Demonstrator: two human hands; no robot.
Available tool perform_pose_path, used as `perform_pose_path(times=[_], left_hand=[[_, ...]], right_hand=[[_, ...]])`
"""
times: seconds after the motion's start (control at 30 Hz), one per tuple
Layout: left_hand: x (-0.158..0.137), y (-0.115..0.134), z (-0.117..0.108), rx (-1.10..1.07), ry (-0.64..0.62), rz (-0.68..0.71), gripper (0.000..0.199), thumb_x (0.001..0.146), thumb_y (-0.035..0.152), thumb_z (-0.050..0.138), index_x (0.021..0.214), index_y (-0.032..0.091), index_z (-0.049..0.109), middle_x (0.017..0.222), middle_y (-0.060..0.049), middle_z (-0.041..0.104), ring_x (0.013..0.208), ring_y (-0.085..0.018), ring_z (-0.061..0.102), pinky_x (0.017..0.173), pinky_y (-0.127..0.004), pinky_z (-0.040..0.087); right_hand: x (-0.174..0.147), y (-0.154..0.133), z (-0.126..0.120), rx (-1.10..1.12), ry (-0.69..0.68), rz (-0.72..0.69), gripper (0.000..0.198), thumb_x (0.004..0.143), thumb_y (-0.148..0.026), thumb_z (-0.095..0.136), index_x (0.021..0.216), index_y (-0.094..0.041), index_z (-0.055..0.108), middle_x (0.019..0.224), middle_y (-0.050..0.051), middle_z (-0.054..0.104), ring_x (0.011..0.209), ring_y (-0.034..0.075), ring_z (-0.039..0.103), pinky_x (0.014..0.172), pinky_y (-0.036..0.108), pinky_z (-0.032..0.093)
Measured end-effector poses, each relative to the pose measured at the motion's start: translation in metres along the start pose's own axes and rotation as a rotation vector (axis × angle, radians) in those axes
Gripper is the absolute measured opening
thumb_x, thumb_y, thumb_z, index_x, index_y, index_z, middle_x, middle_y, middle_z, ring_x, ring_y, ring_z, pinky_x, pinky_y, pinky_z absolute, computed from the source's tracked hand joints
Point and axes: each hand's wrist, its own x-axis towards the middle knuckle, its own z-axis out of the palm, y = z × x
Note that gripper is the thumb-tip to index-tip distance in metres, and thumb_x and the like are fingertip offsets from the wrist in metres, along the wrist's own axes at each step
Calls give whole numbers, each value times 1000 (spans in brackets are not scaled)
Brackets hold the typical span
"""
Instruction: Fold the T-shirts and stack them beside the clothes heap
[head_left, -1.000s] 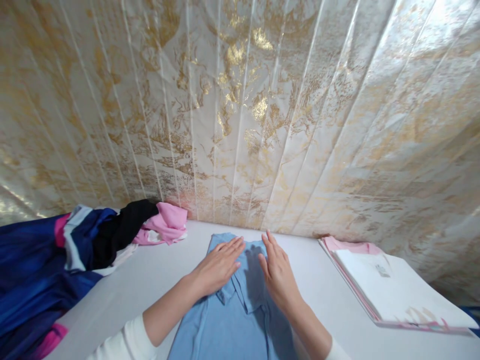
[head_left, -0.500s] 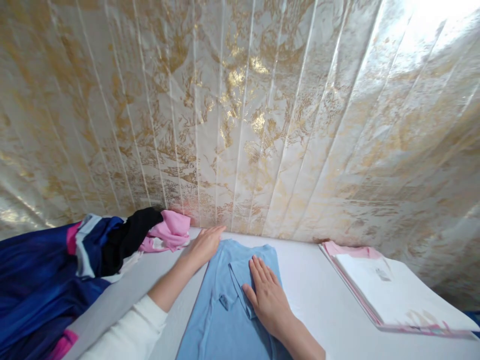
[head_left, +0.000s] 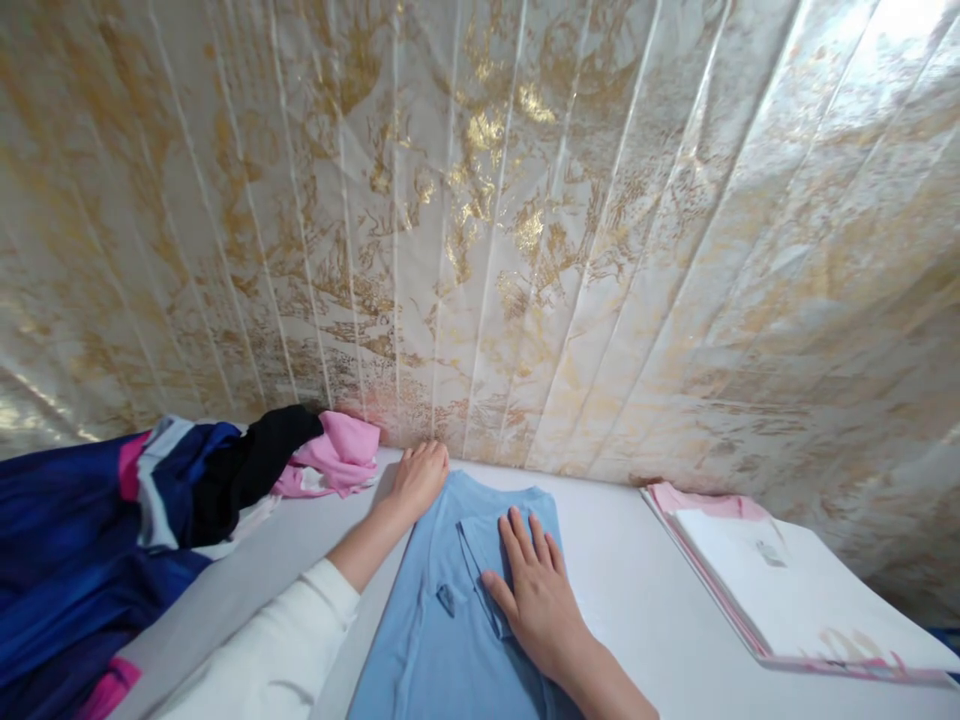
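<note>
A light blue shirt (head_left: 420, 620) lies folded lengthwise on the white table, with its neckline toward the wall. A sleeve is folded in over its body, and a small dark patch shows near the middle. My right hand (head_left: 536, 595) rests palm down on the folded layer, its fingers apart. At the shirt's far left corner lies my left hand (head_left: 421, 480), touching the shoulder edge. Its fingers are slightly bent over the table, and their tips and the thumb are partly hidden.
A heap of clothes lies on the left: a dark blue garment (head_left: 67, 550), a black one (head_left: 251, 460) and a pink one (head_left: 349, 450). Folded white and pink shirts (head_left: 832, 590) are stacked on the right. A gold-patterned wall covering (head_left: 480, 250) rises behind the white table (head_left: 652, 600).
My left hand has turned, and its fingers, stretched out before, now bend more at the shirt's corner. My right hand has spread its fingers while staying on the shirt.
</note>
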Motion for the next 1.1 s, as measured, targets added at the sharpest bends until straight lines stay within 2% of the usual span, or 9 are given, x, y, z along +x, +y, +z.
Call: perform_pose_path(times=[0.1,0.2,0.27,0.4,0.53,0.77,0.87,1.0,1.1], left_hand=[[-13,5,-6,-25,11,140,29,97,11,36,115,17,58,117,-10,62,112,-21,55,96,-36,37],[-28,11,-1,-52,-49,351,34,99,23,39,131,25,51,139,-1,53,129,-15,43,105,-29,28],[-35,14,8,-53,-91,422,37,100,31,40,136,26,48,145,-1,47,135,-15,37,108,-29,26],[-36,15,22,-41,-95,387,46,101,34,33,142,16,42,148,-10,39,139,-20,33,109,-35,27],[-40,11,14,-48,-40,323,51,101,34,27,148,12,31,154,-11,27,143,-20,20,113,-38,21],[-98,14,7,-24,-61,284,51,101,35,30,148,15,32,154,-11,27,143,-20,23,113,-38,22],[-109,19,6,-39,-99,264,50,101,35,31,147,16,34,154,-11,28,142,-21,25,113,-39,24],[-111,17,-11,-85,-46,189,51,100,31,29,148,13,30,155,-12,25,142,-20,24,113,-40,25],[-131,10,-23,-86,-36,172,52,96,22,31,148,12,31,154,-11,26,142,-20,25,113,-39,27]], right_hand=[[2,5,0,27,83,-10,63,97,-49,34,148,-13,29,155,9,19,144,28,18,115,48,25],[4,6,4,24,147,-58,63,97,-48,36,146,-9,33,153,11,26,143,25,23,115,44,27],[5,5,7,16,129,-76,64,96,-50,36,145,-9,35,152,12,28,142,25,25,115,44,27],[3,0,7,-3,58,-62,67,96,-53,35,146,-10,32,154,9,24,143,26,21,116,45,24],[1,-1,-1,12,46,-32,62,98,-48,31,147,-11,31,155,8,21,144,25,17,116,44,23],[0,-3,0,7,55,-27,62,97,-48,33,147,-12,32,156,9,22,145,25,17,116,44,20],[0,-3,4,6,53,-18,65,96,-50,35,147,-11,31,156,10,23,145,26,16,116,46,17],[0,1,-2,118,94,-58,58,97,-41,37,145,-8,35,153,13,31,144,27,20,113,47,22],[-4,-3,-18,242,208,-194,43,94,-32,45,132,-12,52,137,13,53,132,26,39,106,43,33]])
